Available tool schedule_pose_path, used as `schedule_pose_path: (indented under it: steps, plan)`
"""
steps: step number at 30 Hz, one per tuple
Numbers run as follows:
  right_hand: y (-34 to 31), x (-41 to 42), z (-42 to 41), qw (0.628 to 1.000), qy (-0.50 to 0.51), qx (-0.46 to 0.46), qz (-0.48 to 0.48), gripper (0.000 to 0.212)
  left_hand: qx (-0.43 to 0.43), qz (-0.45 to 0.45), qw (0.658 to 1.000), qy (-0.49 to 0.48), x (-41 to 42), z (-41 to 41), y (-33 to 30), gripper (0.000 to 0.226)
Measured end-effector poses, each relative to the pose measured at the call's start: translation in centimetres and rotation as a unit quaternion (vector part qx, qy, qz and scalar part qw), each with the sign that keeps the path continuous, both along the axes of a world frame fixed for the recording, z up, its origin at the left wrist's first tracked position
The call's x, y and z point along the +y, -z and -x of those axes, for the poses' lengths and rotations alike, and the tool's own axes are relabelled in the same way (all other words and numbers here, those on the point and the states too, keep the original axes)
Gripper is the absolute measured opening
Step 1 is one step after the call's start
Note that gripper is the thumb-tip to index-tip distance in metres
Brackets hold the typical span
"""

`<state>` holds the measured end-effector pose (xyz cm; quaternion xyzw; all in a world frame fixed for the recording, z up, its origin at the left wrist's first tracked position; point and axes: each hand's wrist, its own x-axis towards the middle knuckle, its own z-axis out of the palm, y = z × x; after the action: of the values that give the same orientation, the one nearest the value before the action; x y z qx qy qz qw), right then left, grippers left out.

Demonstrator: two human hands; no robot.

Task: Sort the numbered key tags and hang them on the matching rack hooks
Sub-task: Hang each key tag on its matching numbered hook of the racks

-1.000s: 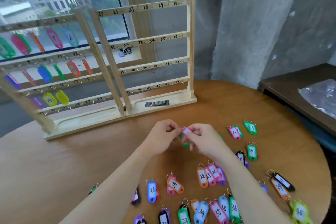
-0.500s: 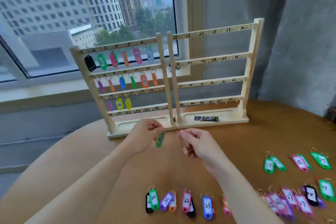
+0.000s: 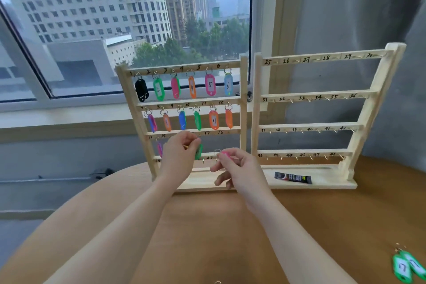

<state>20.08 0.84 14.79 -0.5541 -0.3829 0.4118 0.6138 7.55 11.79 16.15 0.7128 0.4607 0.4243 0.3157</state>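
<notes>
Two wooden hook racks stand side by side at the table's far edge. The left rack [image 3: 243, 104] carries coloured tags on its top two rows and a few on the third. The right rack [image 3: 373, 108], numbered 25 to 48, has bare hooks. My left hand [image 3: 178, 157] pinches a green tag [image 3: 198, 151] by its ring, held up at the left rack's third row. My right hand [image 3: 239, 168] pinches a pink tag [image 3: 227, 154] with its ring up, in front of the bottom row. Two green tags [image 3: 408, 268] lie at the table's right edge.
A small black tube [image 3: 292, 177] lies in the right rack's base tray. The round wooden table [image 3: 207, 237] stretches under my forearms. Behind the racks is a window sill and a window [image 3: 115, 30]; a grey concrete wall stands at the right.
My view has lifted from the loose tags to the racks. Both hands have risen from the table to the left rack, the left carrying the green tag, the right the pink one.
</notes>
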Motion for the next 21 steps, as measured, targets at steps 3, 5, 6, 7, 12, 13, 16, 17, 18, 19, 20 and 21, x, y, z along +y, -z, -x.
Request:
schedule_pose_path:
  steps: [3, 5, 6, 7, 12, 13, 16, 17, 18, 19, 20, 21]
  plan:
    - [-0.4, 1.7, -0.1, 1.000, 0.006, -0.005, 0.000, 0.013, -0.015, -0.010, 1.000, -0.012, 0.7, -0.3, 0.0, 0.016]
    - [-0.4, 2.7, -0.2, 1.000, 0.009, -0.007, 0.000, 0.014, -0.023, -0.021, 0.999, -0.020, 1.1, -0.4, -0.1, 0.014]
    - [-0.3, 3.1, -0.3, 1.000, 0.009, -0.005, -0.002, 0.015, -0.023, -0.026, 0.999, -0.023, 1.3, -0.5, -0.1, 0.014]
    - [-0.3, 3.5, -0.3, 1.000, 0.008, 0.000, -0.005, 0.015, -0.021, -0.030, 0.999, -0.024, 1.6, -0.5, -0.1, 0.014]
    - [-0.2, 5.0, -0.3, 1.000, 0.011, 0.005, -0.012, 0.014, -0.005, -0.041, 0.999, -0.015, 2.3, -0.7, 0.0, 0.020]
    - [-0.2, 5.3, -0.3, 1.000, 0.014, 0.006, -0.014, 0.014, 0.011, -0.046, 0.999, -0.020, 2.5, -0.6, 0.1, 0.020]
    - [-0.2, 5.7, -0.1, 0.999, 0.028, 0.022, -0.024, 0.014, 0.075, -0.063, 0.994, -0.040, 2.6, -0.4, 0.1, 0.011]
    - [-0.2, 5.9, -0.1, 0.999, 0.034, 0.022, -0.026, 0.014, 0.092, -0.070, 0.992, -0.044, 2.6, -0.3, 0.0, 0.009]
    - [-0.2, 5.9, 0.0, 0.999, 0.040, 0.021, -0.028, 0.014, 0.104, -0.074, 0.991, -0.043, 2.5, -0.2, 0.0, 0.009]
    - [-0.1, 6.0, 0.0, 0.998, 0.045, 0.020, -0.030, 0.014, 0.108, -0.074, 0.991, -0.040, 2.4, -0.2, 0.0, 0.010]
    - [-0.1, 6.0, 0.1, 0.998, 0.046, 0.018, -0.032, 0.014, 0.108, -0.070, 0.991, -0.037, 2.4, -0.1, 0.0, 0.011]
    - [-0.1, 6.0, 0.2, 0.998, 0.045, 0.016, -0.033, 0.014, 0.109, -0.066, 0.991, -0.036, 2.4, 0.0, 0.1, 0.012]
